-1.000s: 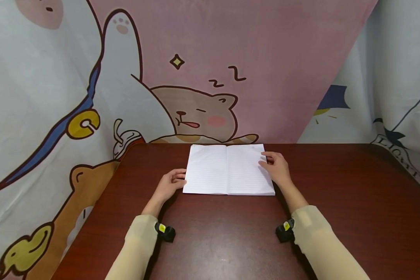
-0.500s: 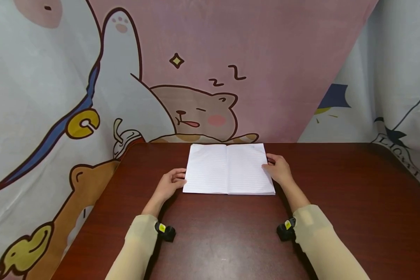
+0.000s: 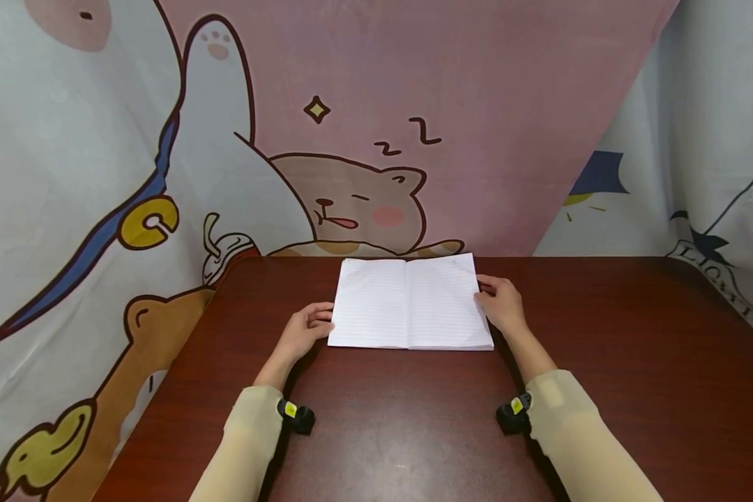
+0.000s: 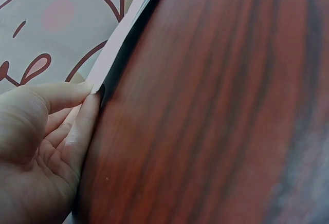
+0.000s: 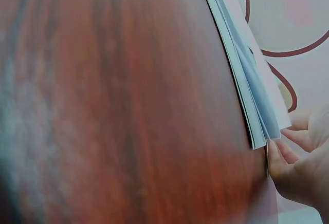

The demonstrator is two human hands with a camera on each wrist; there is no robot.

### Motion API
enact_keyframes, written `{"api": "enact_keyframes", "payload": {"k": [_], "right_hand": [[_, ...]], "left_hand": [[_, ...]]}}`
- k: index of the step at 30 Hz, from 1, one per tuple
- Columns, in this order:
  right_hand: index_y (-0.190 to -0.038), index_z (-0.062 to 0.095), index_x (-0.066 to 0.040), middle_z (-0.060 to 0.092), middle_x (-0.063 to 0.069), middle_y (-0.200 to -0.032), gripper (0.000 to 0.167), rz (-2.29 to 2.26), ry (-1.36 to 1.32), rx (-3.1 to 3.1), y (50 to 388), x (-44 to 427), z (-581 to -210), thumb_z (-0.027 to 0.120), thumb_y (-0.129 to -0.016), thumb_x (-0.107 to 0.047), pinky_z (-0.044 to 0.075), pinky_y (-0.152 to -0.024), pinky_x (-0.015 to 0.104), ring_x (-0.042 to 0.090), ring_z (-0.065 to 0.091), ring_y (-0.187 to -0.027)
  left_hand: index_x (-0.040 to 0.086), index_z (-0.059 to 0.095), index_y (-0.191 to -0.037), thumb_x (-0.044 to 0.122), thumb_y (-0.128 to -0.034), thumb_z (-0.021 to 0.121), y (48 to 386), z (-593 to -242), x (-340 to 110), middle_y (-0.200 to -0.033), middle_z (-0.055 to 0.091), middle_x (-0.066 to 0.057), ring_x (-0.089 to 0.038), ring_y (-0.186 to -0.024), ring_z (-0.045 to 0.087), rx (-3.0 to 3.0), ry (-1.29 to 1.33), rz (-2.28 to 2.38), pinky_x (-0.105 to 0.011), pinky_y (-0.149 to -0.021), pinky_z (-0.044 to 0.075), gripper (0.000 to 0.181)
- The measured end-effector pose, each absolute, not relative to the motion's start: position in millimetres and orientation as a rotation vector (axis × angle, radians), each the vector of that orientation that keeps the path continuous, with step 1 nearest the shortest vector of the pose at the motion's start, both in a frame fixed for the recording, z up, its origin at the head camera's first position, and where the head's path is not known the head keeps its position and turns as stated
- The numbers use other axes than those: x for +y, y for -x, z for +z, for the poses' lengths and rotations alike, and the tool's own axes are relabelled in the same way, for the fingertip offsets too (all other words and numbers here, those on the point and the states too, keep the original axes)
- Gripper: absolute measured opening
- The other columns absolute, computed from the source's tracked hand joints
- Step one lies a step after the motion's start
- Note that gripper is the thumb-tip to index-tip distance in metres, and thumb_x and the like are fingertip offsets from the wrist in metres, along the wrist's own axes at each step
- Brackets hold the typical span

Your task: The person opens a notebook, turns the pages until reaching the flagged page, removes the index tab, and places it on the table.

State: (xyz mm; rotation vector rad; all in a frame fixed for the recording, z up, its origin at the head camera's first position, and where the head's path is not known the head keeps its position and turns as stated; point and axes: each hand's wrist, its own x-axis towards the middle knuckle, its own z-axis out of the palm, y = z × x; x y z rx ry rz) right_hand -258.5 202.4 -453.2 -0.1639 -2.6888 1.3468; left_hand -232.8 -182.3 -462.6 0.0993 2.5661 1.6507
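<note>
An open notebook with white lined pages lies near the far edge of the table. At its left edge my left hand pinches the pages; in the left wrist view the thumb is on top and a finger lies against the underside. My right hand holds the right edge, thumb and fingers at the page rims. Seen from the right wrist, the upper pages fan apart above the rest of the stack, and the fingers are partly hidden behind them.
The dark red-brown wooden table spreads around the notebook. Behind it hangs a pink and white cloth with cartoon animals. A small black camera is strapped to the left wrist, another camera to the right.
My right hand has slid off the right page to its outer edge. The far corner of that page has lifted slightly. My left hand stays put.
</note>
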Motion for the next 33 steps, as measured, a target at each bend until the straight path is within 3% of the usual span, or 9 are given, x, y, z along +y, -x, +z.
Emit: {"api": "enact_keyframes", "payload": {"k": [11,14,19,28,33], "right_hand": [[-0.132,0.062,0.000,0.057,0.026,-0.134,0.036,1.344,0.221,-2.602,258.5,200.6,-454.5,0.059,-0.097,-0.008,0.047,-0.102,0.049,0.039,0.058,-0.122],[-0.127,0.066,-0.002,0.064,0.023,-0.127,0.031,1.355,0.237,-2.559,257.8,199.6,-453.9,0.062,-0.097,-0.009,0.053,-0.087,0.034,0.035,0.062,-0.116],[-0.118,0.070,-0.003,0.071,0.020,-0.114,0.024,1.368,0.220,-2.507,256.9,198.4,-452.2,0.064,-0.096,-0.010,0.042,-0.067,0.011,0.029,0.065,-0.100],[-0.109,0.075,-0.006,0.074,0.017,-0.102,0.017,1.341,0.150,-2.478,256.8,196.3,-451.6,0.067,-0.094,-0.008,0.040,-0.067,0.014,0.013,0.057,-0.083],[-0.109,0.075,-0.007,0.074,0.016,-0.101,0.017,1.341,0.131,-2.475,257.4,195.1,-453.1,0.066,-0.094,-0.009,0.040,-0.066,0.015,0.014,0.057,-0.083]], "left_hand": [[0.004,0.059,-0.135,0.003,-0.0925,0.067,232.8,-461.6,-181.5,-0.123,0.066,-0.021,-0.030,-0.107,0.066,2.566,-0.095,1.654,-0.030,-0.085,0.054,0.043],[0.004,0.059,-0.135,0.003,-0.0924,0.067,232.9,-462.4,-181.7,-0.123,0.066,-0.020,-0.029,-0.107,0.066,2.565,-0.093,1.654,-0.029,-0.085,0.054,0.043],[0.004,0.059,-0.135,0.003,-0.0925,0.067,233.0,-462.9,-182.0,-0.123,0.066,-0.021,-0.030,-0.107,0.066,2.567,-0.099,1.655,-0.030,-0.085,0.054,0.043],[0.004,0.059,-0.135,0.003,-0.0924,0.067,233.4,-463.8,-182.3,-0.123,0.066,-0.021,-0.030,-0.108,0.066,2.574,-0.098,1.652,-0.030,-0.085,0.054,0.043],[0.005,0.059,-0.135,0.003,-0.0926,0.067,233.6,-464.5,-182.5,-0.123,0.066,-0.020,-0.030,-0.108,0.066,2.577,-0.100,1.649,-0.030,-0.085,0.054,0.043]]}}
